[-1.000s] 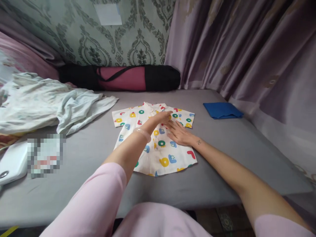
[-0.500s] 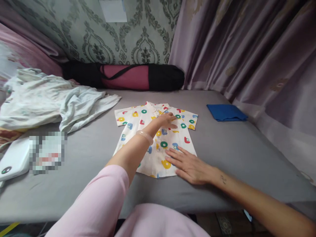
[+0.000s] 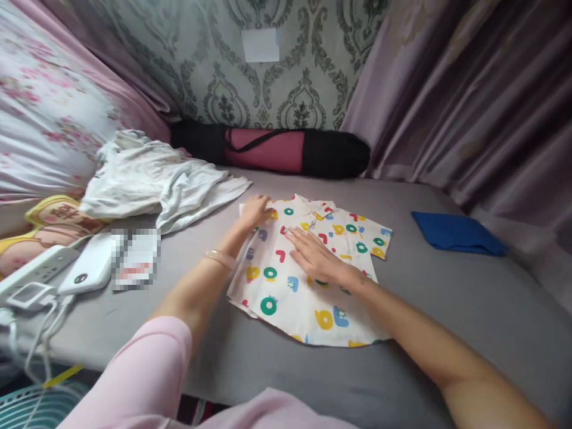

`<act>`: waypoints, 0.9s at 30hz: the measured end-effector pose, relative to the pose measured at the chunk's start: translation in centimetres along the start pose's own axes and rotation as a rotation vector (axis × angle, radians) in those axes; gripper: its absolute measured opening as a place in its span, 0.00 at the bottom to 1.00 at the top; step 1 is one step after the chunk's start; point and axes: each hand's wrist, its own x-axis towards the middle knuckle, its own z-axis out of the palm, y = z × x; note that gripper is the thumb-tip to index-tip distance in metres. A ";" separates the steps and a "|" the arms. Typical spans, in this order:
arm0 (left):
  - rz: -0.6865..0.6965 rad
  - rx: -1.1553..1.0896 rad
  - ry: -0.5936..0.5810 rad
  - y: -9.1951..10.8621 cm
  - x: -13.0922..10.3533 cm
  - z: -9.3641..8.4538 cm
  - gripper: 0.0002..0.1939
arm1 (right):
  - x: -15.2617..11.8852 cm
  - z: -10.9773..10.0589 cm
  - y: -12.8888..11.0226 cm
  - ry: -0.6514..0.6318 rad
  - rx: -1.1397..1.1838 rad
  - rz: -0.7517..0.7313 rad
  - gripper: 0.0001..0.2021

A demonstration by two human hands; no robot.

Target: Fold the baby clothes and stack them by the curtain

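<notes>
A white short-sleeved shirt (image 3: pixel 295 301) printed with colourful letters lies front up, its collar pointing away from me. My left hand (image 3: pixel 258 213) is at the shirt's left sleeve and shoulder. Its fingers curl down onto the cloth and appear to pinch it; the fingertips are partly hidden. My right hand (image 3: pixel 315 256) rests flat on the middle of the shirt front, below the collar, with fingers stretched out. Along the lower left side, the shirt's edge shows a second layer of cloth beneath.
A folded blue cloth (image 3: pixel 456 233) lies to the right on the grey sheet (image 3: pixel 447 310). At left are a crumpled pale garment (image 3: pixel 152 179), a white power bank (image 3: pixel 92 265), a blurred-out item and a power strip (image 3: pixel 42 274). A black and pink long bag (image 3: pixel 268 149) lies along the wall.
My left hand has moved from the upper middle of the shirt to its left sleeve. My right hand has slid from the lower right up to the middle. The view has turned left.
</notes>
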 end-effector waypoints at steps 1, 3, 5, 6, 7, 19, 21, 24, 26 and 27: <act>-0.147 0.060 0.016 -1.8 -0.2 -0.4 0.21 | 2.2 0.6 0.6 -0.023 -0.053 0.025 0.29; -0.342 0.120 0.034 -4.5 -0.8 -0.9 0.24 | 5.7 1.8 1.2 -0.057 -0.131 0.057 0.31; -0.435 0.110 0.021 -6.2 -1.3 -1.2 0.25 | 8.1 2.8 1.4 -0.062 -0.164 0.102 0.33; -0.461 0.095 0.008 -6.7 -1.5 -1.2 0.25 | 8.9 3.2 1.3 -0.057 -0.168 0.127 0.33; -0.483 0.075 -0.005 -6.9 -1.5 -1.2 0.25 | 9.3 3.5 1.2 -0.052 -0.169 0.150 0.34; -0.464 -0.180 -0.007 -6.1 0.4 -0.3 0.11 | 6.9 6.1 -4.4 -0.135 -0.206 -0.043 0.35; -0.414 -0.178 0.022 -5.9 0.4 -0.3 0.12 | 6.5 6.4 -5.3 -0.148 -0.185 -0.081 0.34; -0.314 -0.142 0.054 -5.6 0.3 -0.4 0.14 | 5.9 6.7 -6.6 -0.170 -0.140 -0.139 0.33; -0.241 -0.093 0.054 -5.6 0.2 -0.4 0.14 | 5.4 6.8 -7.5 -0.189 -0.114 -0.183 0.33; -0.206 -0.062 0.048 -5.6 0.1 -0.3 0.14 | 5.1 6.9 -8.0 -0.196 -0.103 -0.209 0.32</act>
